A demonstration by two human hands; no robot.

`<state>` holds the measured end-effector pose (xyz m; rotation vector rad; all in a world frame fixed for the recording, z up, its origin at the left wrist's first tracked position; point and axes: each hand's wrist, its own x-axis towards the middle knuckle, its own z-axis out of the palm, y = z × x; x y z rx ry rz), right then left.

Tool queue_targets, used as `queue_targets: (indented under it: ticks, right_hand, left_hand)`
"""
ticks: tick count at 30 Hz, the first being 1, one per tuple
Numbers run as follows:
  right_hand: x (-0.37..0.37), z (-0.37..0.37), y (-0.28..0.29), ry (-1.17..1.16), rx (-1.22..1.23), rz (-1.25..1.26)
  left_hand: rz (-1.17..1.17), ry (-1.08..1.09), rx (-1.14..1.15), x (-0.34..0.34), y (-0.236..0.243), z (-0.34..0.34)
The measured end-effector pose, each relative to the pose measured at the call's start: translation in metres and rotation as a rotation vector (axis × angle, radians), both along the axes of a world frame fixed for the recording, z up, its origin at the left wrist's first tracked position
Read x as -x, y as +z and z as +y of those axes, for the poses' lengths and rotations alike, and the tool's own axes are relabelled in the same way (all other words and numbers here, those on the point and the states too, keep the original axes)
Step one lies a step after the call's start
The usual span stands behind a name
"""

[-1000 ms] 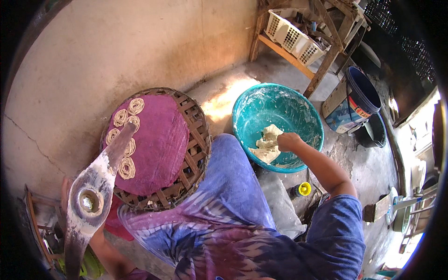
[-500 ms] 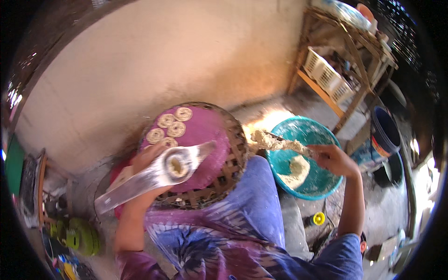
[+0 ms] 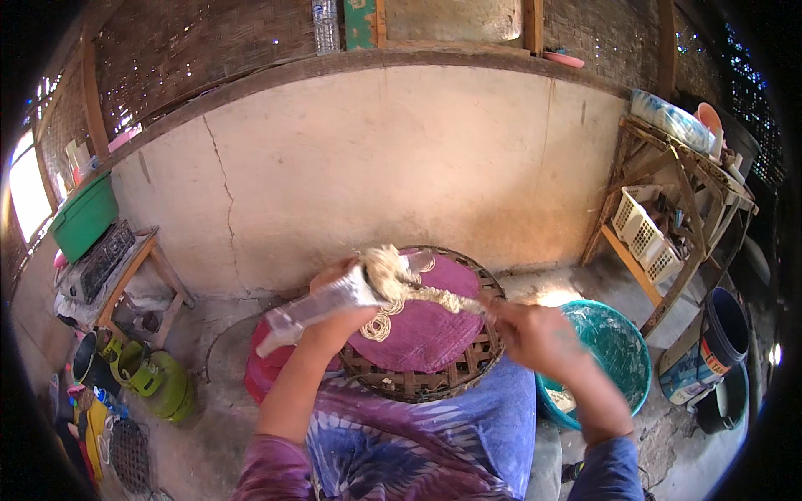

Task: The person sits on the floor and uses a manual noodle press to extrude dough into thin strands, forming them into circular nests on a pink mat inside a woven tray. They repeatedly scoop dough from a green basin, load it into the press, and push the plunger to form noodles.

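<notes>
My left hand (image 3: 341,321) is closed around a long pale wooden dough press (image 3: 313,311), held tilted above the purple cloth. A clump of pale dough (image 3: 384,271) sits at the press's round opening. My right hand (image 3: 535,332), somewhat blurred, grips a dough-caked spoon or stick (image 3: 447,299), whose far end meets that clump. Beneath them, the purple cloth (image 3: 434,334) covers an upturned woven basket (image 3: 493,355) in front of my lap. Coiled dough rounds (image 3: 376,327) lie on the cloth, partly hidden by the press and my left hand.
A teal basin (image 3: 622,342) with some dough stands right of my knee. Farther right are a dark blue bucket (image 3: 725,321) and a wooden rack (image 3: 635,296) with a white basket (image 3: 639,225). A green gas cylinder (image 3: 163,386) stands left. A plastered wall (image 3: 401,159) rises ahead.
My right hand has moved left from over the basin, bringing the dough-caked spoon or stick to the press. Dough now heaps at the press's opening. The view has tilted up.
</notes>
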<state>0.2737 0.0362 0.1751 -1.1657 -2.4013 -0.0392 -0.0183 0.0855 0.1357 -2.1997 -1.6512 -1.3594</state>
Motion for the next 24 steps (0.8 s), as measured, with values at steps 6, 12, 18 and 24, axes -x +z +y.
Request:
queue_targets:
  ticks: [6, 12, 18, 24]
  right_hand:
    - [0.035, 0.016, 0.029, 0.219, -0.512, -0.408]
    - [0.013, -0.017, 0.060, 0.133, -0.475, -0.498]
    - [0.018, -0.017, 0.082, 0.095, -0.502, -0.494]
    - [0.032, -0.011, 0.068, 0.144, -0.493, -0.501]
  left_hand:
    - [0.041, -0.157, 0.035, -0.011, -0.002, -0.029]
    - [0.317, 0.068, -0.101, 0.023, -0.016, -0.020]
    - [0.439, 0.056, -0.262, 0.021, -0.031, -0.013]
    - [0.279, 0.057, -0.283, 0.008, -0.005, -0.028]
